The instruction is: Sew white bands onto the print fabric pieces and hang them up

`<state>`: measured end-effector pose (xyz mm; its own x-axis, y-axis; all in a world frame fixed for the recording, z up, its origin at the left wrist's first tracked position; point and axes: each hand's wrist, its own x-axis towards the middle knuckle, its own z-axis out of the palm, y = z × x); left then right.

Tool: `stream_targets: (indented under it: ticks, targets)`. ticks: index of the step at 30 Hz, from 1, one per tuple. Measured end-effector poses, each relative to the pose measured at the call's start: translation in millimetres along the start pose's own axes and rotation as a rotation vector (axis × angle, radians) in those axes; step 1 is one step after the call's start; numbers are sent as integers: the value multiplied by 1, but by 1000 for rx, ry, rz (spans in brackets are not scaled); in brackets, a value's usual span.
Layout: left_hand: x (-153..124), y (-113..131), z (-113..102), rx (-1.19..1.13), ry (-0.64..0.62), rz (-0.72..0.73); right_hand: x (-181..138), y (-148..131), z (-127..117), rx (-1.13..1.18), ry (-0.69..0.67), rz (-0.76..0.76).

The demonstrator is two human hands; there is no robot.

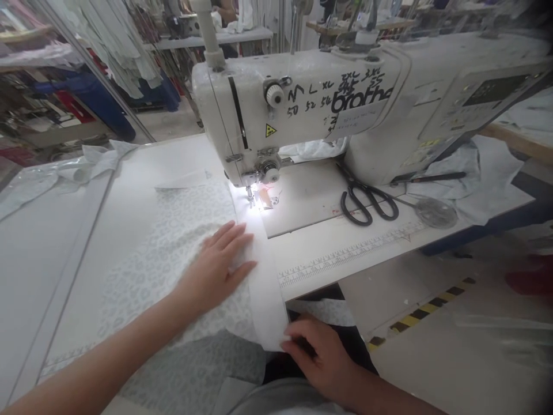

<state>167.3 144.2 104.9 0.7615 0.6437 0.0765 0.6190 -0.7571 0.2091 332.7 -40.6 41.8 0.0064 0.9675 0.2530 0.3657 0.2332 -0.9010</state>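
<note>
My left hand (222, 259) lies flat with its fingers apart on the pale leopard-print fabric (142, 271), its fingertips reaching a plain white fabric strip (263, 288). That strip runs along the fabric's right edge up to the lit needle and presser foot (250, 199) of a white sewing machine (302, 98). At the table's front edge, my right hand (322, 354) pinches the lower right corner of the strip between thumb and forefinger. Part of the fabric hangs over the edge toward my lap.
Black-handled scissors (367, 199) lie on the machine bed, right of the needle. A printed ruler (345, 253) follows the table's front edge. Fabric scraps (470, 178) and a round grey mesh-like item (436, 213) lie at right. More fabric (56, 178) rests at far left.
</note>
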Motion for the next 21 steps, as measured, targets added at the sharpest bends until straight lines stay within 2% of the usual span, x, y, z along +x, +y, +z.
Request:
stream_targets:
  ticks: [5,8,12,16,18,21]
  targets:
    - [-2,1,-1,-18,-16,70,9,0,-18,-119,-169,-305]
    - [-3,3,-2,-50,-12,67,19,-4,-26,-230,-183,-466]
    - [-7,7,-6,-93,-28,46,31,-13,-29,-351,-179,-601]
    - [-12,9,-10,-116,-54,68,38,-16,-24,-353,-118,-640]
    - [-12,7,-10,-114,-56,69,41,-16,-22,-317,-149,-611]
    - [-4,0,-11,-100,-41,77,53,-20,-24,-267,-209,-484]
